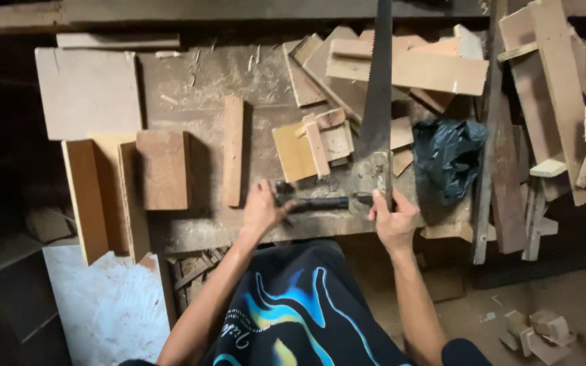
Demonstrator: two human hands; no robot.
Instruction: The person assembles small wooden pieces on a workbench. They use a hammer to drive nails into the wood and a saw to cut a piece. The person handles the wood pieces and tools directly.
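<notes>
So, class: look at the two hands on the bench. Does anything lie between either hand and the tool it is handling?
Nothing visible does. The left hand is already at the head end of the dark hammer lying on the workbench, and the right hand grips the handle of the hand saw.

I see bare bench top open between the upright slat and the flat board. Scrap offcuts, the saw blade and a black bag crowd my right side
</notes>
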